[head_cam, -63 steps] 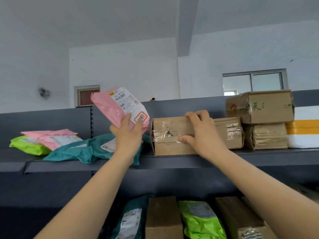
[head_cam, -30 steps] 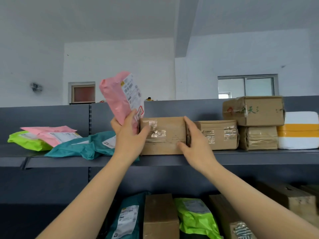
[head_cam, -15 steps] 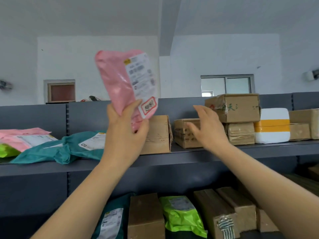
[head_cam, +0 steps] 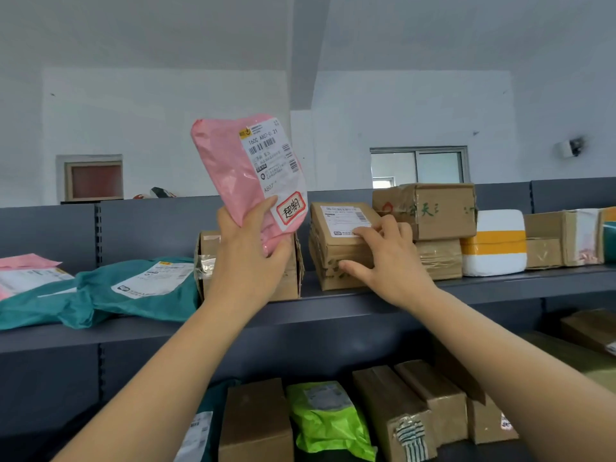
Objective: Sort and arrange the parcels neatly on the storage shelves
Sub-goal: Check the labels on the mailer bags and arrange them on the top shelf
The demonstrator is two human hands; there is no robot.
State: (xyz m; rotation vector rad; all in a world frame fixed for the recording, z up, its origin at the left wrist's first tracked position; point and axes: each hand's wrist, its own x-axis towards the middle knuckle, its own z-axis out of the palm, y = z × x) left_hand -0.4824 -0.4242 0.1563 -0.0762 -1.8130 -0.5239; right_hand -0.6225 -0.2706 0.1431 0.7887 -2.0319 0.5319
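Left hand (head_cam: pixel 248 258): fingers (head_cam: pixel 263 208) clenched around the lower end of a pink mailer (head_cam: pixel 248 171), held upright and tilted, up off the shelf; white shipping label faces the camera, red-bordered sticker at its lower corner. Mailer sits in front of a taped cardboard box (head_cam: pixel 286 275) that stands just behind the hand on the upper shelf (head_cam: pixel 333 311).

Right hand (head_cam: pixel 388 258): fingers (head_cam: pixel 370 230) lie over the top front edge of a small labelled box (head_cam: pixel 336 241), thumb pressed on its front face. Grasping it; the box's base is on the shelf, near the front edge.

Outward along the upper shelf:
- right of the small box: a green-lettered box (head_cam: pixel 430 208) stacked on a taped brown box (head_cam: pixel 440 258), then a white foam box with a yellow band (head_cam: pixel 493 241), then more cardboard boxes (head_cam: pixel 560 238) toward the right end.
- left of the hand: teal mailer (head_cam: pixel 140 288) lying flat, another pink mailer (head_cam: pixel 26 271) at the left end.

Lower shelf, below the arms: teal mailer (head_cam: pixel 196 435), brown box (head_cam: pixel 256 421), lime-green mailer (head_cam: pixel 330 421), row of taped boxes (head_cam: pixel 400 408) to the right.
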